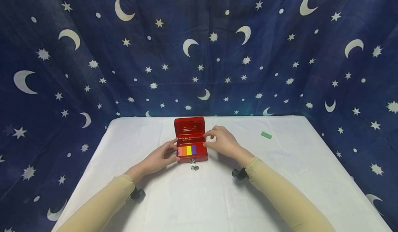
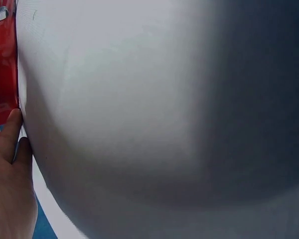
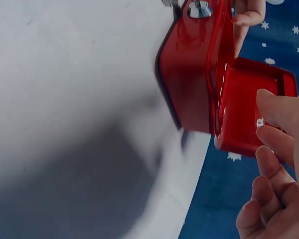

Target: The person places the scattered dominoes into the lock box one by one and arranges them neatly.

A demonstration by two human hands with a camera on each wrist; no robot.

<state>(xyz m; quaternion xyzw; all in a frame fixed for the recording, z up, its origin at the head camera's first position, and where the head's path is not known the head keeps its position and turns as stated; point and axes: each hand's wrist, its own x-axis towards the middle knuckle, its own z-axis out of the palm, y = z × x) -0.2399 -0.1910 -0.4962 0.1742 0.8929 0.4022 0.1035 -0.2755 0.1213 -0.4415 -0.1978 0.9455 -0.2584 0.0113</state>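
Observation:
A red metal box point(image 1: 199, 158) stands on the table with its lid point(image 1: 196, 125) raised and leaning back. Inside, several coloured blocks point(image 1: 187, 150) lie side by side: pink, orange, yellow and purple. My left hand point(image 1: 159, 157) rests against the box's left side, thumb and fingers spread; in the left wrist view, its fingers point(image 2: 9, 132) look fairly straight. At the box's right edge, near the hinge, is my right hand point(image 1: 224, 142), thumb and forefinger apart with nothing visible between them. Whether it touches the box I cannot tell.
A green block point(image 1: 266, 135) lies on the white-covered table point(image 1: 192, 204), to the right of the box. Small keys point(image 1: 195, 167) hang at the front latch. A dark blue curtain point(image 1: 217, 86) with moons and stars surrounds the table.

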